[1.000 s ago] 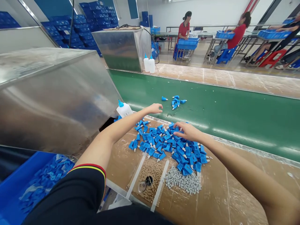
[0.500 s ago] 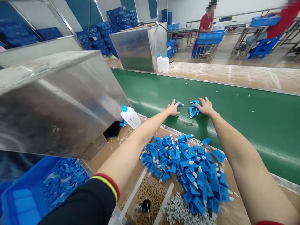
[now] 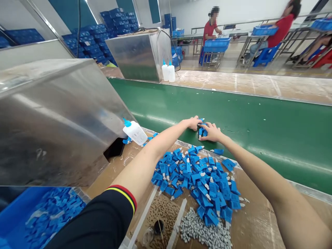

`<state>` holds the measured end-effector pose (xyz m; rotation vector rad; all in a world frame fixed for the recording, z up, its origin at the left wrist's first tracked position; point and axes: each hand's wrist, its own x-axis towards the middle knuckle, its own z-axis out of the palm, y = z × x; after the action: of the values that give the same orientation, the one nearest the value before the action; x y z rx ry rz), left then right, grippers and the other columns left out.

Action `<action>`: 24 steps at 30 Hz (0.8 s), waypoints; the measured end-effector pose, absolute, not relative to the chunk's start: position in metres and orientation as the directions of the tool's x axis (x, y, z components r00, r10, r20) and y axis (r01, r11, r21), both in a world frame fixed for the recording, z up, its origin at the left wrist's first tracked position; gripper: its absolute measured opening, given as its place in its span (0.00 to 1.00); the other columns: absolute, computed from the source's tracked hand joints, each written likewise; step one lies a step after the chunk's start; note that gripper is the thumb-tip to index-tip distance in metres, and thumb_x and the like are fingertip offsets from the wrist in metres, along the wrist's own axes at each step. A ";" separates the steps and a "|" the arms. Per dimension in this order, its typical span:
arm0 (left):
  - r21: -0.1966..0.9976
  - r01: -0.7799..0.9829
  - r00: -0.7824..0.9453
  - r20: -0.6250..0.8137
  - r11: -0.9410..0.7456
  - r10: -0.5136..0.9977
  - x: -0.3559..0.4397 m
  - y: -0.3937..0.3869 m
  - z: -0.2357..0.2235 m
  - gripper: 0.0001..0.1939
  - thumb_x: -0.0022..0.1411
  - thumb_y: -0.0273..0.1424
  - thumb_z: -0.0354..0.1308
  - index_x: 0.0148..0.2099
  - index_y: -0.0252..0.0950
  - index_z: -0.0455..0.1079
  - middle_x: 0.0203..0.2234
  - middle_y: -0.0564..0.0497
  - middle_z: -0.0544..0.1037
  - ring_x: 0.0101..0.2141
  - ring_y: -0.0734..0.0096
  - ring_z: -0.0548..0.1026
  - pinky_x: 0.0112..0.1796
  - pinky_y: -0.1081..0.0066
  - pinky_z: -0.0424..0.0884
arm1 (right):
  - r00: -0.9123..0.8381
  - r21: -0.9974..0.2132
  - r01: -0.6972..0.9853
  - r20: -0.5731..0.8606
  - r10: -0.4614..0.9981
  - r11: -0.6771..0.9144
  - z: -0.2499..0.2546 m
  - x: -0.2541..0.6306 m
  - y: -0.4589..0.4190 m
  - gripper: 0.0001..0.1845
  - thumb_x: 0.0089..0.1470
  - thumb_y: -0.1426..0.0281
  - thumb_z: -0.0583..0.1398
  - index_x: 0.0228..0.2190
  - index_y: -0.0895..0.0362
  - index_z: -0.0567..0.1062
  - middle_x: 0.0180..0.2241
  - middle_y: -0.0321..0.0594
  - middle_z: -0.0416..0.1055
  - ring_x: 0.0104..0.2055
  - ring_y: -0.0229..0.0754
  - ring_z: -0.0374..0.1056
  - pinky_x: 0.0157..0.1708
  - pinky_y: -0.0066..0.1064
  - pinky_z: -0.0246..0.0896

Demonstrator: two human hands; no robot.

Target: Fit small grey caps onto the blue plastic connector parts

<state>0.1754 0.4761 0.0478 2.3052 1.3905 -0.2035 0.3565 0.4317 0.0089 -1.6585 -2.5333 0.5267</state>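
Observation:
Both my hands reach to the near edge of the green conveyor belt (image 3: 259, 117). My left hand (image 3: 193, 122) and my right hand (image 3: 212, 132) are cupped together around a small cluster of blue plastic parts (image 3: 202, 130), fingers curled against them. Just below my wrists, a large heap of the same blue parts with white tips (image 3: 199, 183) lies on the brown worktop (image 3: 259, 224). A pile of small grey pieces (image 3: 204, 233) sits at the heap's near end.
A white squeeze bottle with a blue cap (image 3: 133, 131) lies tilted beside a big steel housing (image 3: 57, 117). A blue bin of parts (image 3: 38, 218) is at bottom left. Two more bottles (image 3: 168, 72) stand by a farther steel box. People sit at tables beyond.
My hands had spread open on either side of the parts on the belt; they have now closed in and gathered the cluster, drawing it toward the belt's near edge.

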 end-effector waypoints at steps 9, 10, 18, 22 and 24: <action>0.314 0.804 0.585 -0.268 -0.505 0.766 0.186 0.387 0.063 0.14 0.59 0.27 0.57 0.48 0.39 0.75 0.47 0.43 0.80 0.50 0.54 0.77 0.49 0.66 0.72 | -0.404 -0.283 0.883 -0.051 0.913 0.375 0.026 0.348 0.353 0.10 0.54 0.62 0.63 0.37 0.53 0.79 0.45 0.45 0.68 0.49 0.49 0.67 0.52 0.38 0.62; 0.314 0.806 0.581 -0.255 -0.503 0.773 0.184 0.381 0.065 0.13 0.61 0.27 0.56 0.47 0.39 0.76 0.47 0.44 0.80 0.51 0.54 0.77 0.49 0.66 0.72 | -0.396 -0.272 0.889 -0.056 0.916 0.368 0.029 0.347 0.349 0.09 0.55 0.63 0.63 0.37 0.54 0.79 0.44 0.44 0.68 0.47 0.48 0.68 0.51 0.37 0.62; 0.331 0.792 0.605 -0.313 -0.512 0.732 0.181 0.368 0.074 0.13 0.57 0.33 0.63 0.46 0.42 0.77 0.44 0.48 0.83 0.44 0.59 0.80 0.42 0.70 0.73 | -0.429 -0.283 0.881 -0.140 0.892 0.379 0.048 0.367 0.340 0.14 0.53 0.65 0.66 0.43 0.53 0.80 0.47 0.43 0.70 0.49 0.45 0.70 0.52 0.34 0.65; 0.329 0.798 0.596 -0.297 -0.506 0.746 0.198 0.365 0.072 0.13 0.54 0.28 0.63 0.43 0.41 0.78 0.45 0.44 0.83 0.48 0.52 0.79 0.45 0.66 0.73 | -0.424 -0.297 0.883 -0.171 0.889 0.364 0.048 0.386 0.336 0.23 0.47 0.68 0.69 0.48 0.51 0.79 0.49 0.43 0.69 0.52 0.46 0.70 0.55 0.35 0.65; 0.341 0.795 0.596 -0.287 -0.502 0.750 0.201 0.362 0.076 0.13 0.54 0.25 0.61 0.43 0.40 0.77 0.45 0.43 0.82 0.50 0.51 0.78 0.47 0.65 0.73 | -0.399 -0.296 0.892 -0.164 0.902 0.341 0.047 0.392 0.331 0.22 0.49 0.67 0.68 0.48 0.51 0.78 0.51 0.43 0.68 0.52 0.46 0.71 0.55 0.35 0.64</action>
<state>0.2012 0.3620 0.0756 2.3889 1.2325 -0.1404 0.3919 0.3311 0.0467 -1.7065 -2.5482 0.5323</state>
